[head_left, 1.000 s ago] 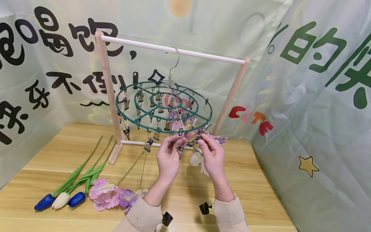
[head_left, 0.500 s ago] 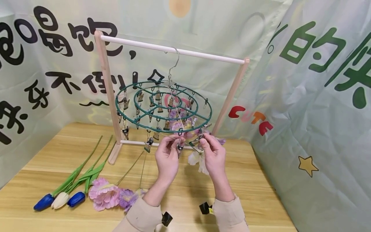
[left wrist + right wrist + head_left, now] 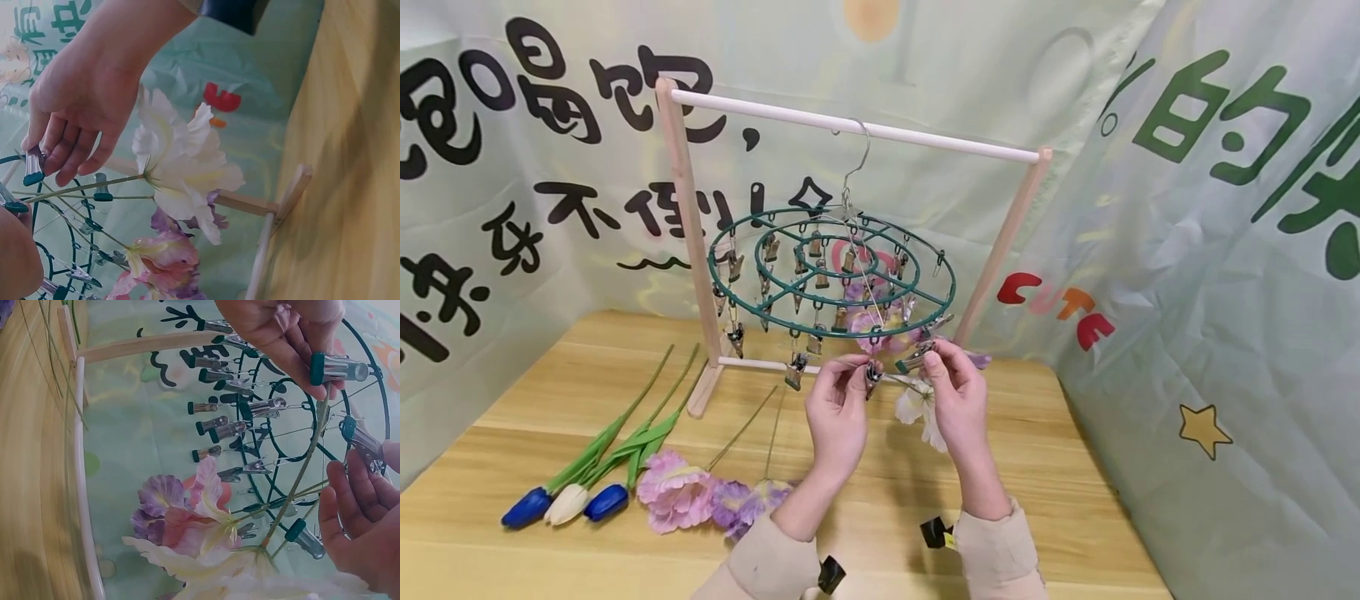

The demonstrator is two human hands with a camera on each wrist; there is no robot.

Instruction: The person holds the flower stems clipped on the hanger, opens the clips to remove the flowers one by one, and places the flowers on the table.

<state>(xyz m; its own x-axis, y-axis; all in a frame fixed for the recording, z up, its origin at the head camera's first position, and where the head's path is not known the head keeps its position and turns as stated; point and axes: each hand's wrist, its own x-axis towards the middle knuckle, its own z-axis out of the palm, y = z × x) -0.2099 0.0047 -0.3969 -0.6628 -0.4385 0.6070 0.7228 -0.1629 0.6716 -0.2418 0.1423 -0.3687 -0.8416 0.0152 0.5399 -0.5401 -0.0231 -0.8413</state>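
Left grip [image 3: 837, 412] pinches the near clip [image 3: 873, 380], right grip [image 3: 961, 404] the right clip [image 3: 912, 359] (both barely moved this last second); the white flower [image 3: 914, 404] shows between them below the hanger [image 3: 852, 336]; fine fitting seems underway.

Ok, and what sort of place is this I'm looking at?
Probably a small staged work area indoors: a wood-grain table is walled in by wrinkled printed backdrop sheets, and a small stand on it carries a round clip hanger.
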